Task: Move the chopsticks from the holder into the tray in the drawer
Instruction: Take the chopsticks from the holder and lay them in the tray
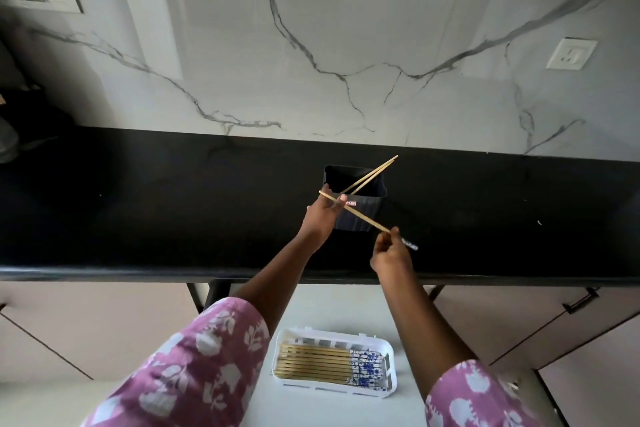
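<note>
Bamboo chopstick (360, 214) lies crosswise over the dark holder (372, 204), pinched near its patterned end by the right hand (391, 251); the left hand (322, 217) curls at the holder's rim, gripping which is unclear. Swung carelessly toward the tray (389, 357) in the drawer (346, 305), it could clip the two leaning chopsticks (375, 174) or topple the holder

Single head-worn wide-angle camera looks steeply down, close over the black countertop (138, 218) and open drawer (329, 305) below, facing the marble wall (311, 28) ahead
</note>
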Tool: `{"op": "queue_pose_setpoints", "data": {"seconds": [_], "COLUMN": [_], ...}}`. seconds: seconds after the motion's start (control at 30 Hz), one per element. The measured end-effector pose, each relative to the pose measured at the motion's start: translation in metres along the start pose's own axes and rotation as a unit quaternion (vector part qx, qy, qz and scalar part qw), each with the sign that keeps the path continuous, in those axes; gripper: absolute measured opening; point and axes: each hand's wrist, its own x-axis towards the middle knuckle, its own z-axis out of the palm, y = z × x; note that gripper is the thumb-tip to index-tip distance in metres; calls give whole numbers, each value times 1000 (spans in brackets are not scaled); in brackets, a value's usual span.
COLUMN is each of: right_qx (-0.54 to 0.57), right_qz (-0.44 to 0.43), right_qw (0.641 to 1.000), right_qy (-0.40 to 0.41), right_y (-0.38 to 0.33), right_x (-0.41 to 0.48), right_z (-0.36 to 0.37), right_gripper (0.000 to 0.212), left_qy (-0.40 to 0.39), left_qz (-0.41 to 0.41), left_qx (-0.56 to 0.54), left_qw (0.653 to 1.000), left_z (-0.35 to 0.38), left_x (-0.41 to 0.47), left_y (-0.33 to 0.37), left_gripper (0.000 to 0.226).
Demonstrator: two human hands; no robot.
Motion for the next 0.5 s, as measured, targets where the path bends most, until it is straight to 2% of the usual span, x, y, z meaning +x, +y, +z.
{"op": "queue_pose_setpoints", "data": {"seconds": [0.1, 0.17, 0.27, 0.37, 0.4, 0.43, 0.5], "right_qx": [71, 72, -26, -223, -316, -408, -543], "right_qz": [98, 124, 123, 14, -57, -143, -332], "right_qw": [992, 988, 990, 971, 942, 896, 757], "right_qy": [-24, -48, -70, -88, -94, -105, -147], "right_y": [4, 5, 7, 9, 8, 8, 6], "right_x": [-5, -11, -15, -14, -15, -16, -21], "right_z": [-9, -13, -19, -17, -15, -15, -17], "right_gripper": [21, 19, 20, 20, 23, 27, 24], "left_qy": [20, 31, 25, 29, 32, 31, 22], "left_qz": [80, 121, 146, 177, 184, 188, 198], "left_qx": [-71, -96, -99, -39, -14, 13, 62], "left_qw": [994, 988, 984, 983, 982, 982, 978], "left_z": [4, 5, 4, 0, -1, -3, -4], "left_x": [-11, -16, -21, -23, -24, -24, -22], "left_y": [14, 22, 34, 43, 45, 47, 49], "left_gripper": [45, 29, 16, 16, 17, 18, 19]}}
